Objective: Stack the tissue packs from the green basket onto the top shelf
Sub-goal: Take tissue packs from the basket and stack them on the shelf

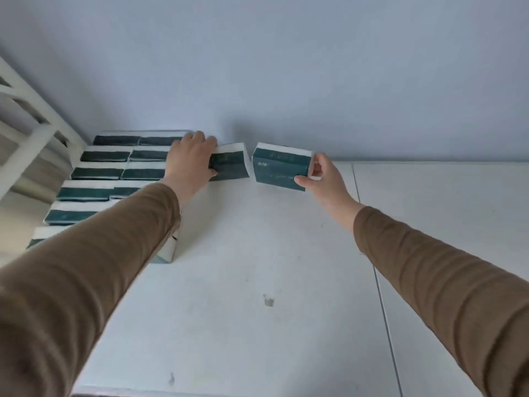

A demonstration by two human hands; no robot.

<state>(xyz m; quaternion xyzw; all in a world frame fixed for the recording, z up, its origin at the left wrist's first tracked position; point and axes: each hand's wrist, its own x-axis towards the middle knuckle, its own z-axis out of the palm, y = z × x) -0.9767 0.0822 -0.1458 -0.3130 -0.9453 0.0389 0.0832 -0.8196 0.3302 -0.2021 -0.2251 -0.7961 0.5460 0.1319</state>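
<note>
The left hand (191,156) grips one pack (231,164) at the back of the shelf (257,267), fingers curled over its top, thumb on its front. The right hand (320,179) pinches a second pack (279,167) by its right end, just beside the first. More packs (108,173) sit in rows at the left.

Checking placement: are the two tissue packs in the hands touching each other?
Apart. The head view shows a strip of wall and shelf between the left pack and the right pack.
</note>
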